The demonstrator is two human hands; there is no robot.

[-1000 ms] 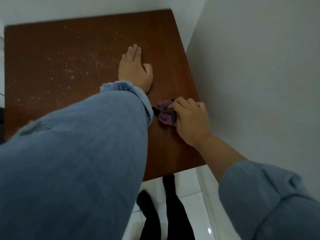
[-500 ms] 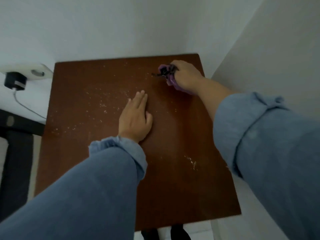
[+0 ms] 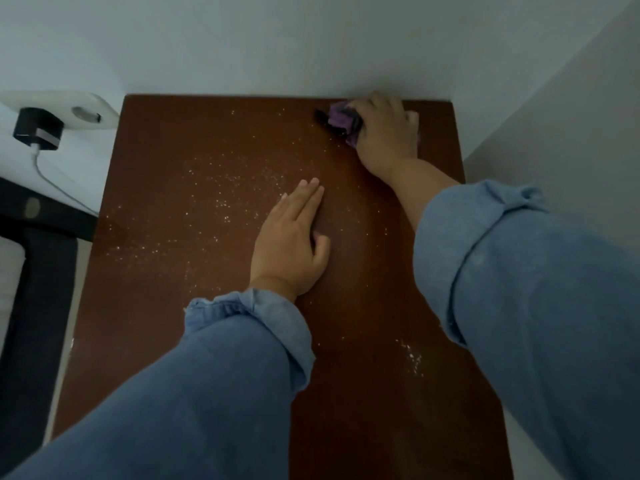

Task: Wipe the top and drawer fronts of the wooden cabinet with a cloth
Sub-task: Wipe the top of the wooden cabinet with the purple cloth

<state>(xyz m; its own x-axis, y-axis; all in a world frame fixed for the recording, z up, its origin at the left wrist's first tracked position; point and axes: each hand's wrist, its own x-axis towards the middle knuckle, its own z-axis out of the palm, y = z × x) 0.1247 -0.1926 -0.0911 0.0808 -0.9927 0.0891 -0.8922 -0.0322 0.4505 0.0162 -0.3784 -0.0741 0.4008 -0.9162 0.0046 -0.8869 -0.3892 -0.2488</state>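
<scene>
Most of the cabinet top [image 3: 221,323] is showing pale specks, thickest on its left half, so wiping looks early; drawer fronts aren't showing. Left hand [image 3: 290,244] is lying flat mid-top, fingers straight, holding nothing, probably bracing the reach. Right hand [image 3: 386,133] is curling round the bunched purple cloth [image 3: 341,120], pressing it into the far right corner by the wall [image 3: 311,43].

Left hand [image 3: 291,251] flat, fingers straight together, frame centre. Right hand [image 3: 386,131] upper right, arm stretched, fingers curled gripping. Both sleeves rolled.
</scene>
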